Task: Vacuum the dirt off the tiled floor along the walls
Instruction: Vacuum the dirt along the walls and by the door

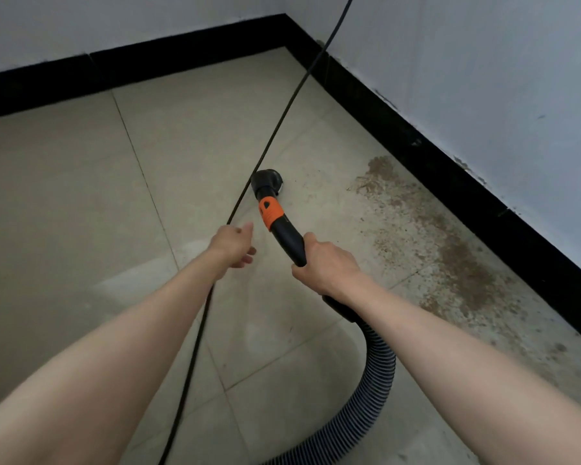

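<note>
My right hand (322, 263) grips the black vacuum handle (287, 239), which has an orange collar (270, 209) and ends in a round black nozzle (267, 182) resting on the beige tiled floor (81, 196). A ribbed black hose (376, 370) curves down from the handle towards the lower edge. A band of brown dirt (457, 260) lies on the tiles along the right wall, to the right of the nozzle. My left hand (233, 245) hovers left of the handle beside a thin black cable (272, 142), fingers loosely curled; whether it touches the cable is unclear.
Black skirting (483, 193) runs along the white right wall (483, 78) and along the far wall, meeting in a corner at the top. The cable stretches from the corner area down across the floor under my left forearm.
</note>
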A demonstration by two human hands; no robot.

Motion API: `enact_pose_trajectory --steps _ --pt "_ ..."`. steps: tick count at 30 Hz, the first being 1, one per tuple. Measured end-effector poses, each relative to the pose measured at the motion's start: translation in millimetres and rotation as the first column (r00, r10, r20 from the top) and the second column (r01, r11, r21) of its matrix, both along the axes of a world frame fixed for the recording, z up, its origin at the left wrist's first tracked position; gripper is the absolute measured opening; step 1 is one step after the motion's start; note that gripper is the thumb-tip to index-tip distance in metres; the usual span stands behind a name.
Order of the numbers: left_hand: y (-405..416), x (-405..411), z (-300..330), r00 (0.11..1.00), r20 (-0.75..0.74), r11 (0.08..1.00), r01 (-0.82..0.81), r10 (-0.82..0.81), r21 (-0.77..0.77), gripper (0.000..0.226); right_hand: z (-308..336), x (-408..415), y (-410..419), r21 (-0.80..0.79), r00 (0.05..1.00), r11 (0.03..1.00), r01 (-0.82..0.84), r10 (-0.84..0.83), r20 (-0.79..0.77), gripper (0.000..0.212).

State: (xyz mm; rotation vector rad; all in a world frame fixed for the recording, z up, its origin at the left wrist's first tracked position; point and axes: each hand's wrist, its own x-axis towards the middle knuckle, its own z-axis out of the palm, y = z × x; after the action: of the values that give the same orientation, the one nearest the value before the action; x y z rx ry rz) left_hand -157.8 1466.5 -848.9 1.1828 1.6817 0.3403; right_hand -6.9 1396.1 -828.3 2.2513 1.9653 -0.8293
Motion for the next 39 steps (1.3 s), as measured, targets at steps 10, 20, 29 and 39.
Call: enact_pose_trajectory --steps 10,20,29,39 --pt "-14 48 -7 0.869 0.452 0.974 -0.128 0.201 -0.188 0.036 -2 13 -12 -0.031 0.998 0.999 0.030 -0.032 -0.058 0.040" --pt "-13 63 -7 0.817 0.512 0.961 -0.180 0.264 -0.209 0.050 -4 28 -25 -0.050 0.923 0.987 0.152 -0.160 -0.350 0.045" --pt "1 58 -14 0.777 0.563 0.956 -0.173 0.282 -0.239 0.048 -23 29 -27 -0.033 0.908 0.975 0.220 -0.218 -0.358 0.045" --pt "48 97 -9 0.800 0.497 0.941 -0.261 0.335 -0.213 0.032 -31 30 23 -0.004 0.860 0.953 0.302 -0.275 -0.429 0.044"
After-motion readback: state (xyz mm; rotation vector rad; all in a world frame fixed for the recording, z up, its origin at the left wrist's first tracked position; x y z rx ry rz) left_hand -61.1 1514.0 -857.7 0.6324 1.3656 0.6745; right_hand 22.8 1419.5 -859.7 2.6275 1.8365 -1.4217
